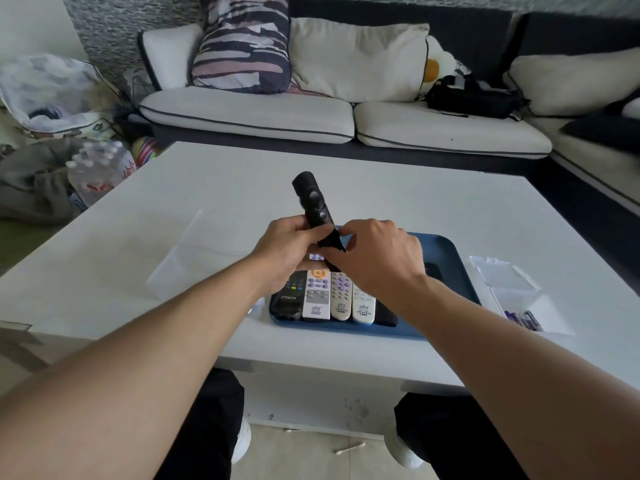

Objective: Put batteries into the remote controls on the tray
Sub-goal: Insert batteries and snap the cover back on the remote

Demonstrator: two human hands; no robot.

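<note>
Black remote (313,206): our left hand (290,251) and right hand (375,258) both grip it; lower end hidden. Tray (450,258) beneath, remotes partly covered.

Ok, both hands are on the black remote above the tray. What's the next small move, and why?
Probably slide the back cover off. The left hand grips the black remote mid-body while the right hand pinches its lower end, and the batteries lie in the clear box, right of the tray.

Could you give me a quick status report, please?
Both hands, left and right, grip black remote above blue tray. Batteries untouched. Nothing obstructing.
</note>
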